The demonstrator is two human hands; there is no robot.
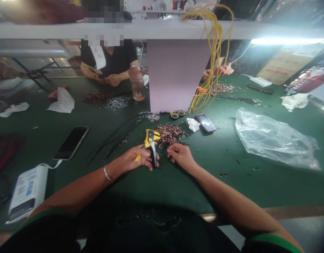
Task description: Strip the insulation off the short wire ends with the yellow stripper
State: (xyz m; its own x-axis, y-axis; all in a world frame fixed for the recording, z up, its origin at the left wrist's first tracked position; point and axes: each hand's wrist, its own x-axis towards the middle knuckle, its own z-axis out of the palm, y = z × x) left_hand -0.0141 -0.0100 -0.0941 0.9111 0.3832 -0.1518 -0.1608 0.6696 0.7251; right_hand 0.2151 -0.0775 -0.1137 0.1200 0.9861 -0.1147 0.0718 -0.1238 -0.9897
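My left hand (pixel 137 158) is wrapped round a yellow wire stripper (pixel 150 136) with a black and silver handle. The tool's jaws point up and right, beside a heap of short copper-and-black wire pieces (pixel 171 134). Just below the heap, my right hand (pixel 182 158) is closed in a pinch, thumb against the forefinger. Whatever lies between those fingertips is too small to make out. Long thin black wires (pixel 113 135) lie on the green table (pixel 162 189) to the left of the tool.
A keypad phone (pixel 206 123), crumpled tissue (pixel 193 124) and tape rolls (pixel 174 115) lie beyond the heap. A plastic bag (pixel 275 138) is at right; a smartphone (pixel 71 143) and power bank (pixel 28 191) at left. Yellow cables (pixel 214 42) hang from the shelf (pixel 162 31). People work opposite.
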